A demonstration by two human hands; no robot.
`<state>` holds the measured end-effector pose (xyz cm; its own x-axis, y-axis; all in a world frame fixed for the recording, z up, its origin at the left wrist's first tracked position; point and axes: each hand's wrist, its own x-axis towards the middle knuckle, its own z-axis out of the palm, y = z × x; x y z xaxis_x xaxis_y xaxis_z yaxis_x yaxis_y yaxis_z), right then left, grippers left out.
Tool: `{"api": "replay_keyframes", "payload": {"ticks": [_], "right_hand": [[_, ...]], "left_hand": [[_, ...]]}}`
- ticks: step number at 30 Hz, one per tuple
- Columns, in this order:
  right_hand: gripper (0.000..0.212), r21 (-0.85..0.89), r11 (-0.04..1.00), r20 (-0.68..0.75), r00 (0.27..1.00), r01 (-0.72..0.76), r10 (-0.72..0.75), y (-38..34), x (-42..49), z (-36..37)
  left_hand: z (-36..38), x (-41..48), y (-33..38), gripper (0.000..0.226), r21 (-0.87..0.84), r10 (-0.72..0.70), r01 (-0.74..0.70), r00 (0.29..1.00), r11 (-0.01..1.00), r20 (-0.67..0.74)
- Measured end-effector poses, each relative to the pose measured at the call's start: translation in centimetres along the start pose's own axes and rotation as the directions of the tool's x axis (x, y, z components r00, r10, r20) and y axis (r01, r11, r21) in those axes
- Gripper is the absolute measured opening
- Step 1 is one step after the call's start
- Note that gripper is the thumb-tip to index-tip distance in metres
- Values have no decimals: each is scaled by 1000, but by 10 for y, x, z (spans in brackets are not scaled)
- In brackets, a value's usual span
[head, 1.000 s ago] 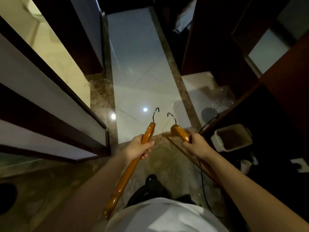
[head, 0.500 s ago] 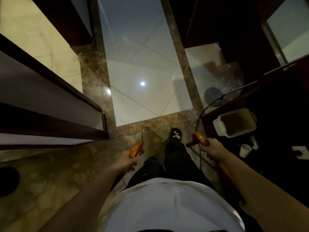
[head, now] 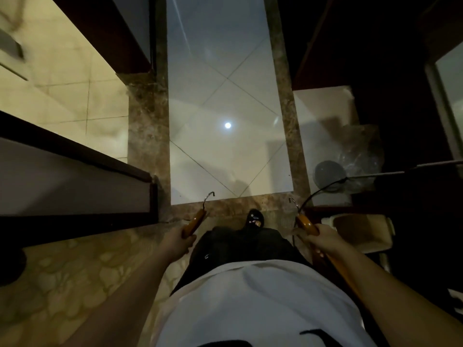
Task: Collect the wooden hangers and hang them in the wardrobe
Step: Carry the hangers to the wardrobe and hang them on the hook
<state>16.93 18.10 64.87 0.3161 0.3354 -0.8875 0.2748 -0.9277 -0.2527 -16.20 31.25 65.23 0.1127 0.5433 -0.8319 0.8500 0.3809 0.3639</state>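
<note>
In the head view, the left hand (head: 179, 240) at about 7 o'clock is curled round the neck of one wooden hanger (head: 195, 222), whose metal hook points up toward 12; the rest of its body is hidden behind the hand and arm. At 5 o'clock the right hand (head: 323, 237) grips a second wooden hanger (head: 306, 224) the same way, with one arm of it trailing back beside the forearm. Between the hands are black trousers and one black shoe (head: 255, 219) on the marble border. Pale glossy floor tiles (head: 225, 96) run ahead toward 12. A dark wooden panel (head: 75, 196) stands close at 9 o'clock. At 4 o'clock a cream bin (head: 360, 230) lies just beside the right hand, and a black cable (head: 323, 189) rises past that hanger's hook. Crumpled clear plastic (head: 360, 151) lies at 3 o'clock.
</note>
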Motion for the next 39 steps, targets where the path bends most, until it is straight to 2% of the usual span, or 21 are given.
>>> {"api": "replay_keyframes", "payload": {"ticks": [3,10,14,17,19,23,27,31,34,39], "right_hand": [[18,-64,996,28,998,58,-57,-36,17,-20],[28,-53,971,93,969,233,-227,-162,57,-54],[33,-67,950,104,949,304,-297,-245,82,-69],[39,-52,944,75,944,325,-320,-300,100,-78],[42,-46,951,53,951,307,-305,-330,111,-85],[42,-62,966,14,968,251,-251,-370,126,-101],[36,-20,986,-2,986,168,-168,-389,138,-124],[29,65,998,-21,999,26,-25,-389,153,-156],[32,99,994,-35,999,-38,42,-387,173,-182],[19,194,977,-71,992,-90,106,-421,214,-239]], "left_hand": [[-14,11,20,29,-53,-16,14,999,998,-30],[-66,47,46,19,-127,-77,60,987,990,-138],[-109,82,54,18,-199,-173,144,975,969,-140],[-150,113,67,17,-203,-186,162,977,966,-107],[-178,133,79,19,-217,-181,160,980,963,-78],[-238,173,119,11,-150,-148,128,980,980,-136],[-291,210,174,15,10,-32,33,993,999,-112],[-318,240,237,20,133,106,-94,991,987,-85],[-325,264,292,13,85,167,-162,985,983,-53],[-340,314,385,10,71,258,-256,966,964,-21]]}}
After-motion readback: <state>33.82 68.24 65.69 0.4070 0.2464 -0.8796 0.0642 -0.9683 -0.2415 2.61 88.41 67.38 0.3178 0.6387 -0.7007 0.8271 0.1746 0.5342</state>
